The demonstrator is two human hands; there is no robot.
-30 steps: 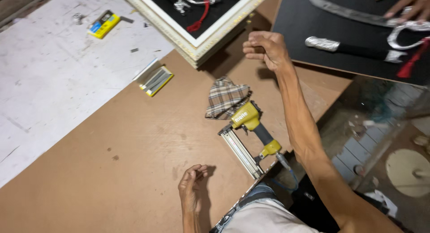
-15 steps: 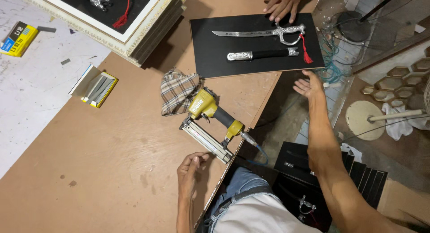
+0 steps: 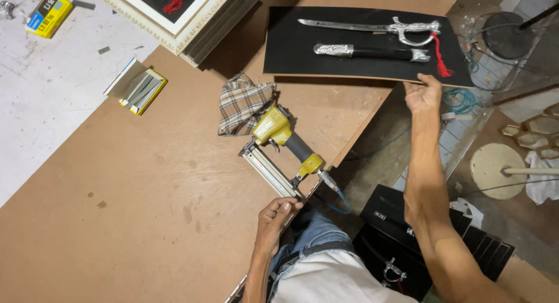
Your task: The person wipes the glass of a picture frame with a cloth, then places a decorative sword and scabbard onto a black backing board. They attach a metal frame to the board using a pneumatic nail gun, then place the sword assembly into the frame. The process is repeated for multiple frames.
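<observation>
Right hand (image 3: 424, 94) holds black board (image 3: 291, 43) (sword (image 3: 372, 27) lying left-right, tip left).

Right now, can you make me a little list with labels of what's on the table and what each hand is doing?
Right hand: grips the near edge of the black board
On the board: a silver sword, its sheath
Left hand: fingers curled on the brown table's edge
Near left hand: yellow nail gun
Beside the gun: checked cloth
Far corner: white picture frame
</observation>
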